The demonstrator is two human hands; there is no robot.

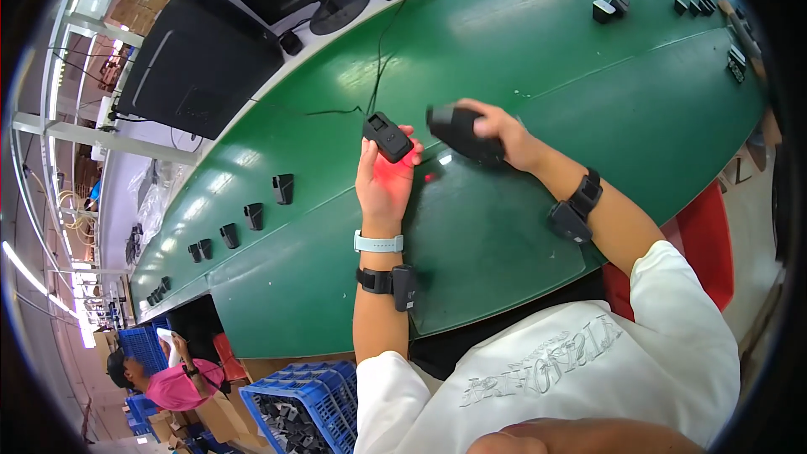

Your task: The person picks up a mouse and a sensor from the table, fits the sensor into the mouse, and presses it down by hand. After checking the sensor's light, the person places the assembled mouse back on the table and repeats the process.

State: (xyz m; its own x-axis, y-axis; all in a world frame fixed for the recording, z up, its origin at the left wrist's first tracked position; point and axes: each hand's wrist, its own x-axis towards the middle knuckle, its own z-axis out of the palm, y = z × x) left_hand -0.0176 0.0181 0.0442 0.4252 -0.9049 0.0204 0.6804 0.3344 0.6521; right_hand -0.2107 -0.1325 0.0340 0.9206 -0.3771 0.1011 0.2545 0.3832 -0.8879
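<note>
My left hand (pixel 386 179) is closed around a small black plastic device (pixel 387 136) with a rectangular recess near one end. Red light glows on the palm beneath it, and a small red spot shows on the table to its right. In my right hand (pixel 509 136) is a rounded black handheld object (pixel 461 131), smeared by motion, so its exact kind is unclear. It is held above the green table (pixel 496 240), a short gap to the right of the device. Thin black cables (pixel 374 88) run across the table toward the device; whether they join it is hidden.
Several small black parts (pixel 282 189) stand in a row at the left, with more black pieces (pixel 603 11) at the far right. Monitors (pixel 197 76) line the far left. A blue crate (pixel 340 382) holds black parts below the table. A person in pink (pixel 187 385) sits at the lower left.
</note>
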